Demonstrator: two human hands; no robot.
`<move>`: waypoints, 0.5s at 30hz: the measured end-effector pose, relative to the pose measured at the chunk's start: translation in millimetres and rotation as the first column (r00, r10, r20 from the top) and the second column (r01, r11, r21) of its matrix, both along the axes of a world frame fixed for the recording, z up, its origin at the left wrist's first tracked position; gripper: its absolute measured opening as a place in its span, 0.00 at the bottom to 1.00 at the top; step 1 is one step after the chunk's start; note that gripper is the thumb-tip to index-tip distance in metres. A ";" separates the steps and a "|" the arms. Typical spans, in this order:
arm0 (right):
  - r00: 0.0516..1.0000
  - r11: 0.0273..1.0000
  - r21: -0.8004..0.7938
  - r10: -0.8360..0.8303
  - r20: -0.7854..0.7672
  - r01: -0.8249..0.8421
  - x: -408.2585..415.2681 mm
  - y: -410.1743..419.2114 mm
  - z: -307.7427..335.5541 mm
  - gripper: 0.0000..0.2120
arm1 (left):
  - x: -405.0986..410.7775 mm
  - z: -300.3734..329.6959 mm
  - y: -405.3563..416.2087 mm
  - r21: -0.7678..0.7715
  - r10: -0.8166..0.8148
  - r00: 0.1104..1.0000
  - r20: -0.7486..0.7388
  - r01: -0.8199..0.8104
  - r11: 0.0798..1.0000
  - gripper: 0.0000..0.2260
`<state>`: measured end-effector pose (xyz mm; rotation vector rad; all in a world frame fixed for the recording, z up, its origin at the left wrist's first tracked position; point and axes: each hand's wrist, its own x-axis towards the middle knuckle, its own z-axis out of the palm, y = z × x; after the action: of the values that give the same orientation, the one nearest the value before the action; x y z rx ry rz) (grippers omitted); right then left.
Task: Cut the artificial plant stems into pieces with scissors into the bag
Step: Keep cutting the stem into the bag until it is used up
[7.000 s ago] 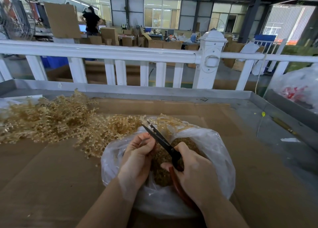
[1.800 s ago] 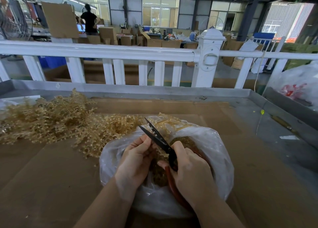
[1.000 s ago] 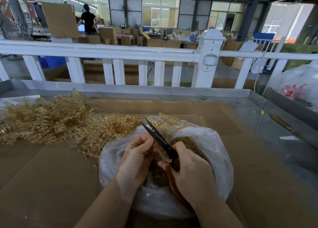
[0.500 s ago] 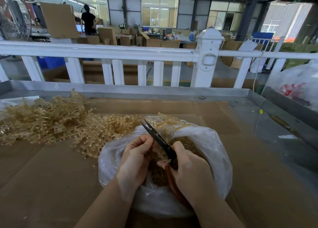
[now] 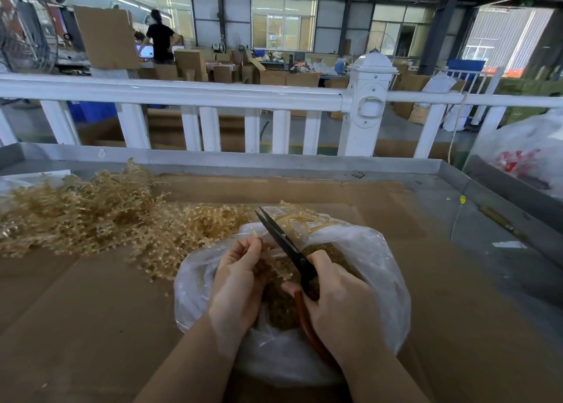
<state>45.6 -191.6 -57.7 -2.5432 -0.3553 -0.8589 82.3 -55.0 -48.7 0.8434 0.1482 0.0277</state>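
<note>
A clear plastic bag (image 5: 380,268) lies open on the cardboard-covered table, with brown cut pieces (image 5: 283,305) inside. My left hand (image 5: 240,277) pinches a pale golden plant stem (image 5: 268,250) over the bag's mouth. My right hand (image 5: 338,305) grips the red handles of the scissors (image 5: 285,244); their dark blades are together and point up and away to the left, right beside the stem. A pile of golden artificial plant stems (image 5: 91,217) lies to the left of the bag.
The table has a raised metal rim (image 5: 274,163) with a white fence (image 5: 213,98) behind it. A second plastic bag (image 5: 530,153) sits at the far right. A person stands among cardboard boxes in the background.
The scissor blades, parted 1.8 s ago, have come together at the stem. Both hands stay over the bag's mouth in nearly the same place.
</note>
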 end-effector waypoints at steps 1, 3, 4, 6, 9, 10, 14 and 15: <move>1.000 1.000 0.019 -0.001 0.009 0.000 0.4 -0.6 0.3 0.16 | 0.1 2.0 -0.2 -0.001 0.020 1.000 0.011 -0.020 1.000 0.08; 1.000 0.998 0.058 0.000 0.023 -0.001 0.6 -1.7 0.4 0.17 | 0.7 7.1 -0.7 0.011 0.070 0.996 0.049 -0.070 0.997 0.07; 1.000 0.997 0.080 0.001 0.028 -0.003 0.7 -2.1 0.3 0.16 | 1.0 9.9 -0.8 0.035 0.099 0.992 0.077 -0.102 0.994 0.07; 0.999 0.993 0.118 -0.006 0.045 0.000 0.9 -2.4 -0.1 0.16 | 2.2 16.4 -0.5 0.109 0.148 0.980 0.131 -0.163 0.981 0.07; 0.996 0.986 0.168 -0.032 0.082 0.017 1.7 -2.2 -0.7 0.14 | 7.1 28.3 1.7 0.186 0.173 0.971 0.167 -0.203 0.961 0.07; 0.995 0.981 0.192 -0.039 0.087 0.022 1.7 -1.8 -0.7 0.14 | 9.5 33.1 2.9 0.185 0.170 0.970 0.171 -0.201 0.962 0.07; 0.989 0.965 0.261 -0.063 0.133 0.027 1.9 -0.7 0.3 0.14 | 21.9 52.8 3.0 0.160 0.127 0.967 0.222 -0.165 0.973 0.07; 0.987 0.962 0.272 -0.061 0.150 0.019 2.0 -0.4 0.9 0.14 | 26.5 56.7 1.5 0.149 0.122 0.967 0.224 -0.158 0.976 0.07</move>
<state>47.5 -192.0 -56.8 -2.2451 -0.2176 -1.0511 108.8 -53.5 8.0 0.9885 0.0021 0.2667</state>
